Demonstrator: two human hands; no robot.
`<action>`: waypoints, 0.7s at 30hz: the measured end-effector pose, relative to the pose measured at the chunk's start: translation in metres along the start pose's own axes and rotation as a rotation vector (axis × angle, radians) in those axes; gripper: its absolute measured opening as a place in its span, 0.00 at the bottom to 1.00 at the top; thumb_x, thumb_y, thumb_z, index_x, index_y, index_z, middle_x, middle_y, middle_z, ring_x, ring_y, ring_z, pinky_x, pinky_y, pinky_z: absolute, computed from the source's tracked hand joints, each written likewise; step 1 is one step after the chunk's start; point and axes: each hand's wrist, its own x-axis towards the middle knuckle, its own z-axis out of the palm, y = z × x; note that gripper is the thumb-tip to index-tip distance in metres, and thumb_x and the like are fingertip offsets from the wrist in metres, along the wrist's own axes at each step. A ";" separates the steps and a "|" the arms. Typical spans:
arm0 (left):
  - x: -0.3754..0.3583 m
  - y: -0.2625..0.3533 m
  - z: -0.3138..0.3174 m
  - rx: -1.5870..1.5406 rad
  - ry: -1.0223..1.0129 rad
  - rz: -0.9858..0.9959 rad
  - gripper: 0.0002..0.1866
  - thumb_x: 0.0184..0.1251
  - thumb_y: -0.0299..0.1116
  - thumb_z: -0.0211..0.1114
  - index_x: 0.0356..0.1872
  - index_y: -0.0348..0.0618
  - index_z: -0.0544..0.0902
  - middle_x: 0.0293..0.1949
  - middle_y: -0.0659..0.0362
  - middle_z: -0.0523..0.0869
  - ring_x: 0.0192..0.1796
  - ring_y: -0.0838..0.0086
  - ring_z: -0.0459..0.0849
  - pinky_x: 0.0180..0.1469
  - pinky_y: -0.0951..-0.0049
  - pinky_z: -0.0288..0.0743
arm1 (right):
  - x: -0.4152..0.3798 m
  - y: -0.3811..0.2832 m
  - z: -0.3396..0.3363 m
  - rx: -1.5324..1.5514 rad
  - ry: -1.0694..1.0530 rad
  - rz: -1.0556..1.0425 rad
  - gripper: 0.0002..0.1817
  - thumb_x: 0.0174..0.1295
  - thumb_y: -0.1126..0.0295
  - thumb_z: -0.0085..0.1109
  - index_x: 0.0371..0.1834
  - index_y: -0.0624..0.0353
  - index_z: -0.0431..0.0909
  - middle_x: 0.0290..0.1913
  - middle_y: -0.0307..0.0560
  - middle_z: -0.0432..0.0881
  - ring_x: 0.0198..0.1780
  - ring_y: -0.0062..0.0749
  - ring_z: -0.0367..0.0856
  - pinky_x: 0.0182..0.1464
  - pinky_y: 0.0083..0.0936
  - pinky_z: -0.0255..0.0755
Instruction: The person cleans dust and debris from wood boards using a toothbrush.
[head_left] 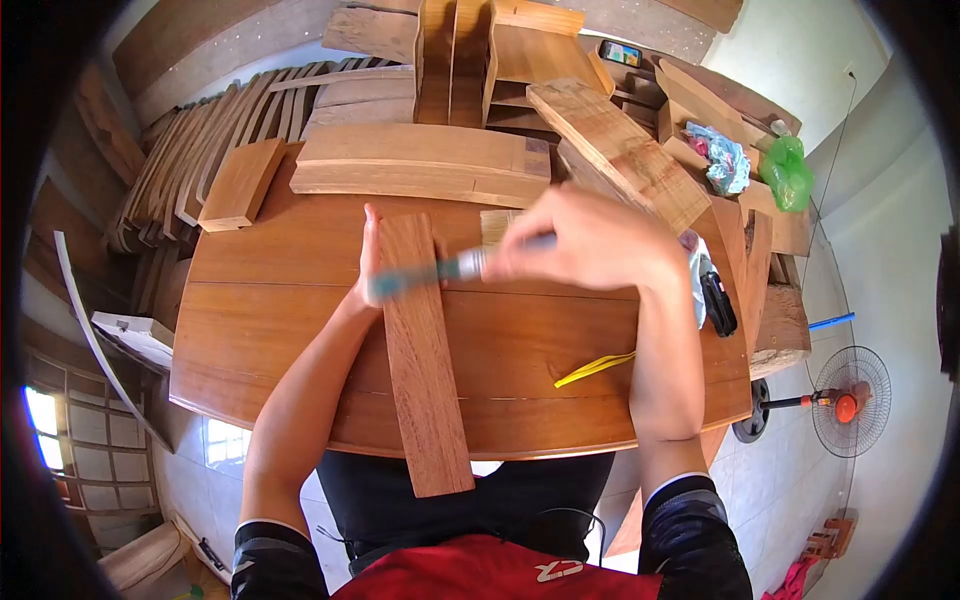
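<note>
My left hand [369,265] grips a long reddish-brown wooden board [425,380] near its far end, thumb along the left edge, some fingers hidden behind it. The board's near end reaches past the table's front edge toward my lap. My right hand [590,240] is closed round the handle of a brush-like tool [448,268] with a silver band and a green front part. Motion blurs this tool, which lies across the upper part of the board in this view. Right of the board, a yellow strip [592,369] lies on the wooden table [290,330].
A thick plank [420,165] and a shorter block [242,185] lie along the table's far side. Another plank [620,150] slants at the right. A black object [717,303] sits by the right edge. Beyond are stacked curved wooden pieces [190,150] and a fan [848,402].
</note>
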 end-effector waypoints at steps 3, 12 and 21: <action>0.000 0.003 0.001 0.087 0.020 0.035 0.63 0.57 0.94 0.27 0.41 0.36 0.83 0.34 0.52 0.85 0.36 0.63 0.87 0.44 0.62 0.84 | -0.008 -0.010 -0.006 0.036 -0.095 0.016 0.19 0.69 0.48 0.71 0.46 0.52 0.94 0.28 0.39 0.87 0.29 0.22 0.74 0.34 0.28 0.66; 0.001 0.000 -0.005 0.105 -0.051 0.063 0.62 0.58 0.94 0.25 0.41 0.38 0.83 0.34 0.51 0.86 0.37 0.62 0.87 0.44 0.61 0.83 | -0.008 0.008 -0.009 0.054 -0.025 0.009 0.18 0.67 0.50 0.73 0.46 0.52 0.95 0.30 0.38 0.90 0.32 0.18 0.77 0.36 0.27 0.69; -0.003 -0.001 0.003 -0.049 0.032 -0.003 0.62 0.59 0.93 0.24 0.40 0.38 0.84 0.33 0.51 0.85 0.37 0.62 0.86 0.44 0.61 0.82 | -0.001 0.018 -0.011 0.120 0.106 -0.029 0.21 0.66 0.47 0.75 0.42 0.55 0.94 0.24 0.38 0.85 0.28 0.19 0.73 0.31 0.28 0.63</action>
